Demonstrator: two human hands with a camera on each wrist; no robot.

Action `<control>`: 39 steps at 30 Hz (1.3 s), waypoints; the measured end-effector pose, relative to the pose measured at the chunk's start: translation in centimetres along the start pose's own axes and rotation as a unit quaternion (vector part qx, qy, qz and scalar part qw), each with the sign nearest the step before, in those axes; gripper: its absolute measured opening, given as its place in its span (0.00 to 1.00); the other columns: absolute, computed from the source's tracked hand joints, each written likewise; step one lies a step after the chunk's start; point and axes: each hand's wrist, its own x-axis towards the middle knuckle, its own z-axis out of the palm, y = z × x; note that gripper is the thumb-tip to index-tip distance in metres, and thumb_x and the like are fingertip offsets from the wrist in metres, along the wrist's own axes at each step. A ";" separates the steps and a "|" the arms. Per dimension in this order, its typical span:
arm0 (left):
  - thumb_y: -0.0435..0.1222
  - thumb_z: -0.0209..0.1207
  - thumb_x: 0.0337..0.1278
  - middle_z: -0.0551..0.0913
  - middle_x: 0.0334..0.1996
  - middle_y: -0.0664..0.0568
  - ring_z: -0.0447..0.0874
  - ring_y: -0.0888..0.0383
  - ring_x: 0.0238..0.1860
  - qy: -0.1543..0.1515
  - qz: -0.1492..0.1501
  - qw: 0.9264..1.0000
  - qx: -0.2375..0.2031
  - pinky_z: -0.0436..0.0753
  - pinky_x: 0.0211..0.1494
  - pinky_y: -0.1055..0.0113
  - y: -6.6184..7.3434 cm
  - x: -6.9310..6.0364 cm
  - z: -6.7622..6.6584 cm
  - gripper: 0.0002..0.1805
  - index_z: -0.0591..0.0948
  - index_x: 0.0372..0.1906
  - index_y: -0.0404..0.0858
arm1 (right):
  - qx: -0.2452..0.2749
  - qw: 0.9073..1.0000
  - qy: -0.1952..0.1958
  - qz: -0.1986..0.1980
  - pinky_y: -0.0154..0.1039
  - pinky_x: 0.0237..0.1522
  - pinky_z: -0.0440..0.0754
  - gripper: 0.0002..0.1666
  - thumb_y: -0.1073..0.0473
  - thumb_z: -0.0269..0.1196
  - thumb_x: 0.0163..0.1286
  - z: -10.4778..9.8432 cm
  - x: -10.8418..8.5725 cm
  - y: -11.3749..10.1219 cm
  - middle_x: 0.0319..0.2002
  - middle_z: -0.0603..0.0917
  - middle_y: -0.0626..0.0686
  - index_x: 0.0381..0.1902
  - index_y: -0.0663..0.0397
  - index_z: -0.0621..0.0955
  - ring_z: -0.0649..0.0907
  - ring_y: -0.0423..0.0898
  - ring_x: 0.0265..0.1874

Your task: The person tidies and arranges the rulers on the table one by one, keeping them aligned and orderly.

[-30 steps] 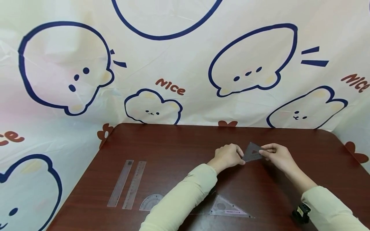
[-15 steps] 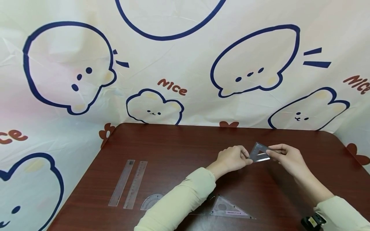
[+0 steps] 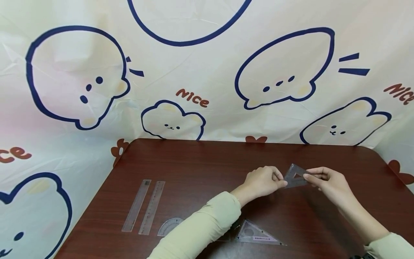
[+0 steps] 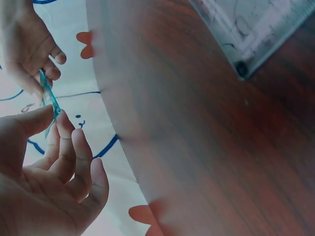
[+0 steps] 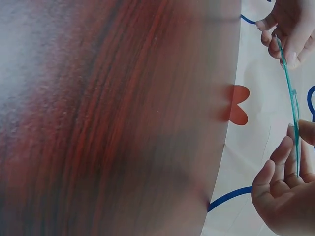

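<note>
A small clear set square (image 3: 294,176) with a triangular cut-out is held above the table between both hands. My left hand (image 3: 262,181) pinches its left corner between thumb and forefinger. My right hand (image 3: 331,183) pinches the opposite side between thumb and fingers. Both wrist views show the set square (image 5: 290,93) nearly edge-on as a thin teal strip. Below, a larger clear set square (image 3: 255,233) lies on the table near my left forearm. A clear protractor (image 3: 169,226) is partly hidden behind the left sleeve.
Two clear straight rulers, one (image 3: 137,205) and another (image 3: 152,208), lie side by side at the left of the brown table (image 3: 200,158). A printed cloth (image 3: 220,72) hangs behind and around the table.
Both hands have moved right and slightly nearer with the small set square, which has turned and tilted. The things lying on the table have stayed put.
</note>
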 end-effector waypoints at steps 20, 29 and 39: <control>0.54 0.65 0.59 0.75 0.20 0.73 0.72 0.71 0.24 -0.001 0.008 0.998 0.062 0.69 0.32 0.68 1.8 -1.3 1.1 0.06 0.84 0.35 0.59 | -0.052 0.999 0.009 -0.011 0.34 0.30 0.77 0.30 0.43 0.66 0.68 -1.4 -2.4 1.0 0.36 0.88 0.51 0.53 0.63 0.82 0.79 0.32 0.30; 0.55 0.64 0.60 0.73 0.18 0.75 0.71 0.72 0.24 -0.014 0.029 0.996 0.083 0.68 0.31 0.69 2.4 -1.7 1.8 0.05 0.83 0.32 0.62 | -0.069 0.998 -0.006 0.010 0.36 0.29 0.78 0.32 0.40 0.65 0.68 -2.2 -3.3 1.9 0.37 0.88 0.55 0.54 0.64 0.81 0.81 0.35 0.30; 0.56 0.63 0.60 0.73 0.18 0.76 0.71 0.73 0.24 -0.026 0.034 0.994 0.101 0.68 0.29 0.71 3.1 -2.2 2.4 0.06 0.82 0.31 0.63 | -0.106 0.994 -0.009 0.019 0.36 0.27 0.74 0.33 0.39 0.65 0.68 -2.8 -4.0 2.4 0.34 0.87 0.51 0.53 0.63 0.82 0.79 0.38 0.29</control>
